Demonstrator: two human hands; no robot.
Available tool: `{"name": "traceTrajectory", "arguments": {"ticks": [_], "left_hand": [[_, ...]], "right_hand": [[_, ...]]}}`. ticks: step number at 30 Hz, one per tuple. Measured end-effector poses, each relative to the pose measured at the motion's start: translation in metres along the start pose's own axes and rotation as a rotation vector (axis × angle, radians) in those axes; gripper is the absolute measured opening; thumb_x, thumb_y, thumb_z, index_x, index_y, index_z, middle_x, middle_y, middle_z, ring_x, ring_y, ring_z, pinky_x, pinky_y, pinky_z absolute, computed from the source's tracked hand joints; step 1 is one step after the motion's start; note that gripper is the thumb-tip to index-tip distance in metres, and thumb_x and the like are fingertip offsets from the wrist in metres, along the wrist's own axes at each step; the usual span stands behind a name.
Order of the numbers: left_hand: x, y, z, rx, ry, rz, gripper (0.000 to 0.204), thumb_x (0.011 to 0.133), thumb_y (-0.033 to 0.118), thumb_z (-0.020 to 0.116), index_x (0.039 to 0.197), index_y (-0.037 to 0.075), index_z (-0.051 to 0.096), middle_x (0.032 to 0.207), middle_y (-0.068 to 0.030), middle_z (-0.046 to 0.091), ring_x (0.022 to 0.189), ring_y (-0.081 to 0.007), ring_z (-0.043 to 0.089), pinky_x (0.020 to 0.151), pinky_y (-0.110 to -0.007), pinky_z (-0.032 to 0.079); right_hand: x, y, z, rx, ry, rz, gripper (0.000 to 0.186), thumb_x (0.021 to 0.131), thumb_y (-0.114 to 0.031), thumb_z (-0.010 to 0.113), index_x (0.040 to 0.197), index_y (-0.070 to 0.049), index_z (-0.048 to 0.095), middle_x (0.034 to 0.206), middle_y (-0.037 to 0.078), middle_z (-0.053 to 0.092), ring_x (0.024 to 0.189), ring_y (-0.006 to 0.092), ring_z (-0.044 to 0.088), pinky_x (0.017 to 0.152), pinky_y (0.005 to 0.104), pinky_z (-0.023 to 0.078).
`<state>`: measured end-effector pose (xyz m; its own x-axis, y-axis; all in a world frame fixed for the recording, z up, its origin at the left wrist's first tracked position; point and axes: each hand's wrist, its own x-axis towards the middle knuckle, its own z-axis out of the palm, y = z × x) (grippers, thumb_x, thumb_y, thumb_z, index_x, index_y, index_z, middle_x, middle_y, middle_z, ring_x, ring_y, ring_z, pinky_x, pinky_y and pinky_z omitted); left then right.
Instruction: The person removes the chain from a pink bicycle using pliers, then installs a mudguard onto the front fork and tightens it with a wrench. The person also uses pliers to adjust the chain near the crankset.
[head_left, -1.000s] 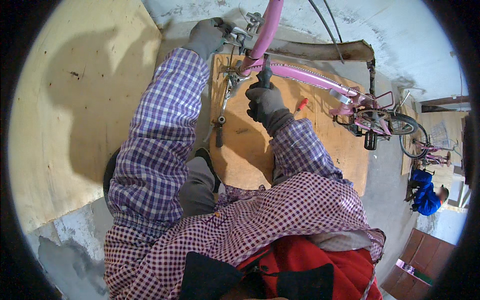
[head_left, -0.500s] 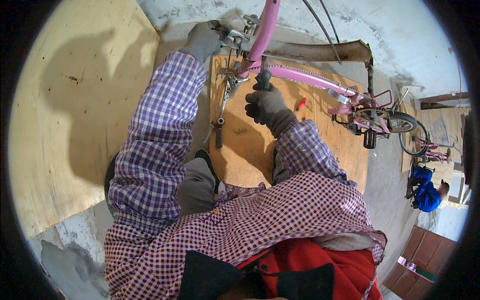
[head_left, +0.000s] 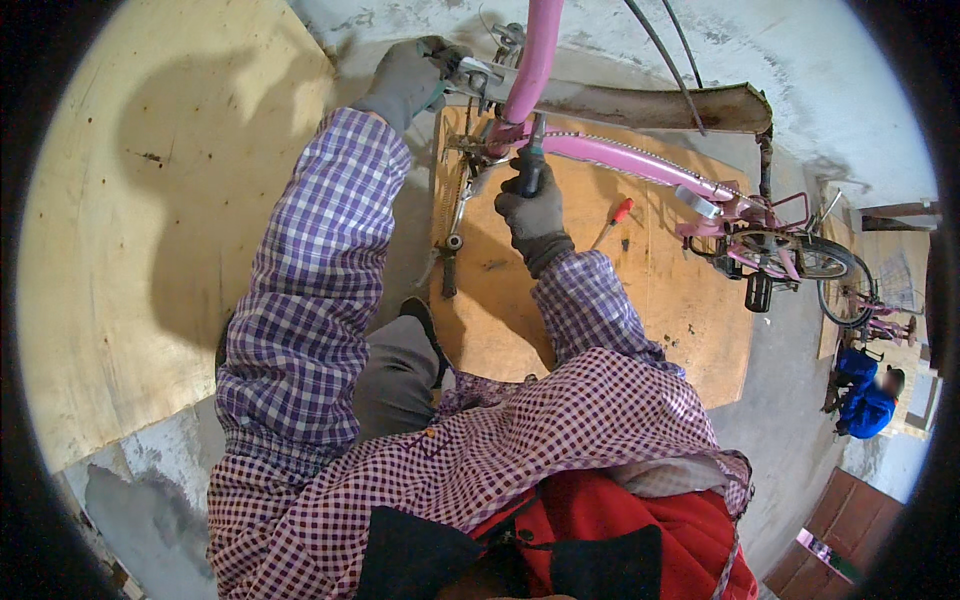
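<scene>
Both my hands wear grey gloves and work at a pink bicycle frame (head_left: 535,62). My left hand (head_left: 403,78) is closed beside the frame's upper tube, around a teal-edged tool handle partly hidden by the palm. A flat silver metal piece (head_left: 478,68) reaches from its fingers toward the frame; I cannot tell whether it belongs to the tool or the bicycle. Below the frame joint, my right hand (head_left: 537,208) grips a screwdriver (head_left: 531,172) with a dark handle, its shank pointing up toward the tube. A chain (head_left: 640,152) runs along the pink lower tube.
An orange-brown board (head_left: 590,300) lies beneath, with a red-handled screwdriver (head_left: 622,210) on it. A crank arm with pedal (head_left: 450,262) hangs near the left hand. A rusty mudguard (head_left: 700,107) stretches to the right. A person in blue (head_left: 866,400) sits far right, near another bicycle (head_left: 850,290).
The view has shifted, so the bicycle and board appear farther right. My right hand and elbow have moved slightly left relative to the frame. Teal now shows at my left palm.
</scene>
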<state>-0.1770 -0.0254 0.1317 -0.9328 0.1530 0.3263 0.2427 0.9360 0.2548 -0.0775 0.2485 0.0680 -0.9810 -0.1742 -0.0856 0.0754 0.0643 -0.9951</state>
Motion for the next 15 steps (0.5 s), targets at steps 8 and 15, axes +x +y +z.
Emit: {"name": "traceTrajectory", "arguments": {"ticks": [8, 15], "left_hand": [[0.000, -0.015, 0.019, -0.367, 0.012, -0.224, 0.027, 0.095, 0.004, 0.059, 0.112, 0.014, 0.077, 0.094, 0.0023, 0.074, 0.074, -0.0104, 0.066, 0.056, -0.029, 0.052], [0.004, -0.021, 0.026, -0.393, -0.009, -0.176, 0.020, 0.083, 0.025, 0.074, 0.098, 0.014, 0.080, 0.097, 0.0008, 0.077, 0.099, -0.0211, 0.071, 0.085, -0.035, 0.057]], "right_hand": [[-0.001, -0.002, 0.004, 0.144, 0.007, 0.015, 0.031, 0.084, -0.012, 0.077, 0.109, -0.006, 0.059, 0.075, 0.003, 0.062, 0.060, 0.0118, 0.057, 0.052, 0.0286, 0.046], [-0.005, -0.010, 0.000, 0.237, -0.020, 0.065, 0.032, 0.080, -0.004, 0.074, 0.108, -0.005, 0.059, 0.075, 0.003, 0.059, 0.057, 0.0134, 0.057, 0.050, 0.0289, 0.048]]}}
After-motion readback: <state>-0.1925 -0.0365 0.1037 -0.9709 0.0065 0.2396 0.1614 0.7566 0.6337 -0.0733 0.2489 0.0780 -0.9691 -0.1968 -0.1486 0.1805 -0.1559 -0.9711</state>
